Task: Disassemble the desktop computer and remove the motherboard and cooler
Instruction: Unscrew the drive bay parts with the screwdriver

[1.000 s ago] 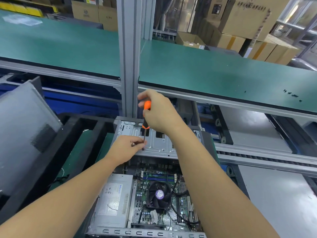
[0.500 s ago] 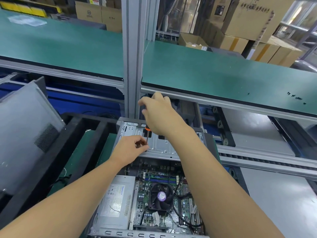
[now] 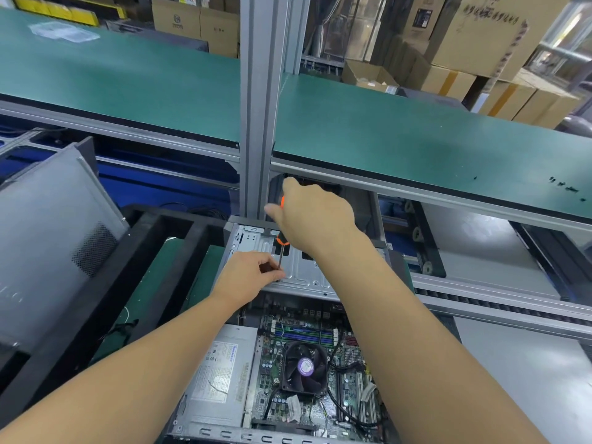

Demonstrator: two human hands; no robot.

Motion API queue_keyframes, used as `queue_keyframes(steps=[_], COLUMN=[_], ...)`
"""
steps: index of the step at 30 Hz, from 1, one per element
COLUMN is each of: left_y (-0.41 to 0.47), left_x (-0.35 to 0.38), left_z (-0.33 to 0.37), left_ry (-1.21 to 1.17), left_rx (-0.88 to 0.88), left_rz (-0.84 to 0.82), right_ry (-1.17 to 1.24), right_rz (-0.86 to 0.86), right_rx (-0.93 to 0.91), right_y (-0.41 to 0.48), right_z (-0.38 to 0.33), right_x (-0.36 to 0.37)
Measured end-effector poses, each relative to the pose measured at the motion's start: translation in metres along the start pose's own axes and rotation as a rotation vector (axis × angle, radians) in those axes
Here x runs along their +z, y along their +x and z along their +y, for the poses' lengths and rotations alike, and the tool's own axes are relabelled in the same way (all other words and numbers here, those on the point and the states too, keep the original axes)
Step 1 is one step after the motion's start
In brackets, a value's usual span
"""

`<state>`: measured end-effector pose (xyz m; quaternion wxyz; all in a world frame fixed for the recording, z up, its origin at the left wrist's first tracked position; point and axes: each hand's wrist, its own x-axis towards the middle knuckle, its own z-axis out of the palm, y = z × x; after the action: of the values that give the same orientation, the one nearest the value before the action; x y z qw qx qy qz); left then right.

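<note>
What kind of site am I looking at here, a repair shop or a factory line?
Most likely a factory or warehouse disassembly line: long green-matted workbenches on aluminium framing, a grey roller conveyor track beside the opened computer case, and stacked brown cardboard cartons behind.

Drive cage is showing as bare stamped sheet metal, dull silver with a slight sheen, and the power supply is wearing the same matt grey metal with a paper label stuck on; the motherboard is looking like matt green board and the cooler fan like black, slightly glossy plastic. Screwdriver is showing a glossy orange plastic handle and a dark metal shaft; the shelf mat is reading as matt green rubbery sheet on brushed aluminium framing. Side panel is looking like smooth grey painted metal with a perforated patch, and the boxes behind like plain brown cardboard.
</note>
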<state>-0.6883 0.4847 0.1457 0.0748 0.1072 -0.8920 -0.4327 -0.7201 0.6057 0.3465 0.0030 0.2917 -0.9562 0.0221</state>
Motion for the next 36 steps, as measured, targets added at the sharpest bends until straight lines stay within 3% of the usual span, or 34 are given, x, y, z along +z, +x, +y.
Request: queue_keyframes(steps=[4, 9, 13, 16, 21, 26, 29, 32, 36], left_y=[0.000, 0.000, 0.002, 0.000, -0.002, -0.002, -0.002, -0.002, -0.004], left_x=[0.002, 0.000, 0.002, 0.004, 0.000, 0.000, 0.000, 0.000, -0.001], left_z=[-0.001, -0.001, -0.001, 0.000, 0.000, 0.000, 0.002, 0.002, 0.003], left_ry=[-0.029, -0.018, -0.042, -0.021, -0.036, -0.045, -0.043, -0.017, 0.013], left_rx=[0.037, 0.048, -0.013, -0.004, 0.018, -0.001, -0.010, 0.001, 0.018], left_rz=[-0.018, -0.037, 0.002, 0.011, -0.028, -0.038, -0.008, 0.003, -0.016], right_ry=[0.079, 0.171, 0.185, 0.049, 0.188, 0.240, 0.267, 0.126, 0.243], right_rz=[-0.053, -0.268, -0.134, 0.024, -0.003, -0.148, -0.105, -0.009, -0.067], right_rx=[-0.094, -0.126, 0.003, -0.090, -0.159, -0.224, -0.171, -0.035, -0.079], right_y=[0.000, 0.002, 0.001, 0.000, 0.004, 0.001, 0.000, -0.001, 0.000], right_z=[-0.001, 0.002, 0.002, -0.001, 0.000, 0.000, -0.002, -0.001, -0.003], right_x=[-0.003, -0.011, -0.008, 0.000, -0.005, -0.010, -0.004, 0.002, 0.001])
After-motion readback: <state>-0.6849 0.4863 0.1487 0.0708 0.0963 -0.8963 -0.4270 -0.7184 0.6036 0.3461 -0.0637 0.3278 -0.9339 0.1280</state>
